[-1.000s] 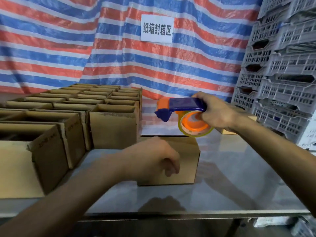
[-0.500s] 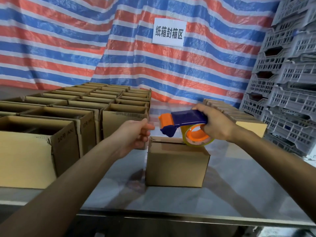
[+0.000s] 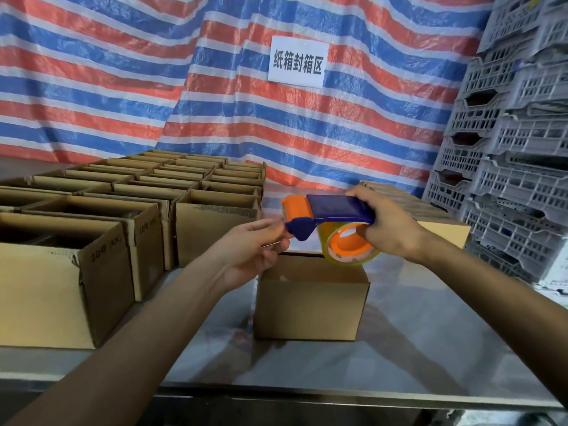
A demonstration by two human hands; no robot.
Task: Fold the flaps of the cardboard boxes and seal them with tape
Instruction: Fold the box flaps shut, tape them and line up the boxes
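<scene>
A small cardboard box [image 3: 310, 302] with its flaps folded down stands on the steel table [image 3: 399, 348] in front of me. Above its top my right hand [image 3: 390, 229] grips a blue and orange tape dispenser [image 3: 325, 219] loaded with a roll of clear tape [image 3: 350, 250]. My left hand [image 3: 252, 250] is raised beside the dispenser's front end, its thumb and fingers pinching at the tape end there. The tape end itself is too thin to see clearly.
Several open cardboard boxes [image 3: 129, 216] stand in rows on the left of the table. More boxes [image 3: 430, 219] lie at the back right. Stacked grey plastic crates [image 3: 516, 155] fill the right side. A striped tarp with a white sign [image 3: 298, 61] hangs behind.
My left hand has lifted off the box's near face and risen to the dispenser's front end, where it now pinches. My right hand has kept the dispenser over the box.
</scene>
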